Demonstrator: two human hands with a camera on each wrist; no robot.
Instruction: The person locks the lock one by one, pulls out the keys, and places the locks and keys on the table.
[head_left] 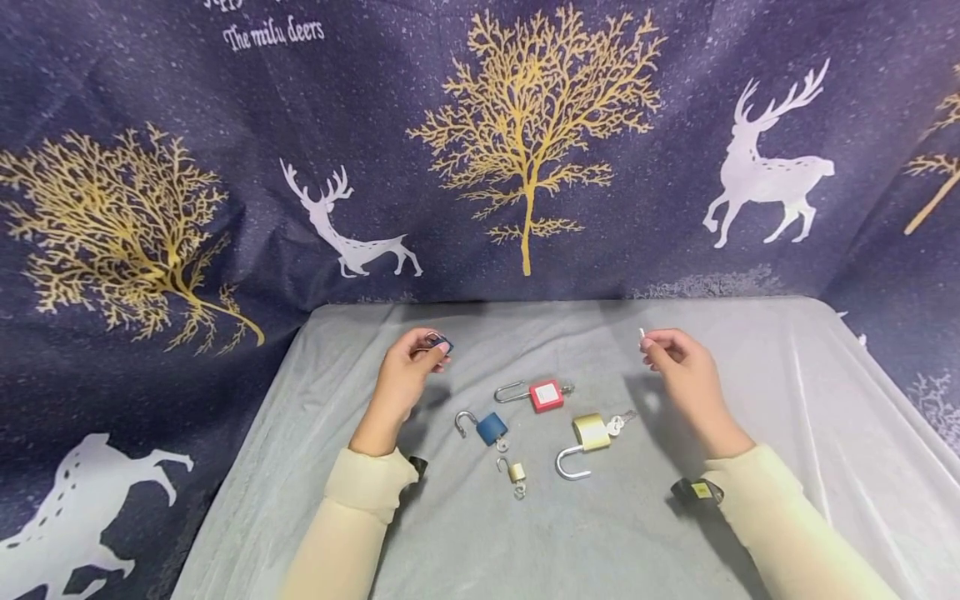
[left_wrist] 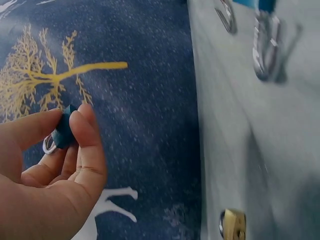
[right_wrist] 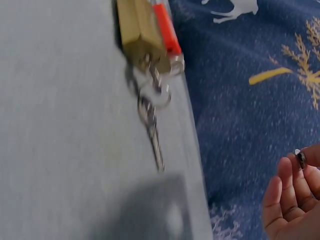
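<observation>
Over the far left part of the table, my left hand pinches a small blue padlock between thumb and fingers, its silver shackle pointing down in the left wrist view. Off to the right, my right hand pinches a small shiny metal piece, mostly hidden by the fingertips; it looks like a key. Between the hands lie a red padlock, a larger blue padlock, a large brass padlock and a small brass padlock. All these have their shackles open.
Keys hang from the large brass padlock. The table has a grey cloth over it. Behind rises a dark blue curtain with printed trees and deer. Black wrist cameras sit under the sleeves.
</observation>
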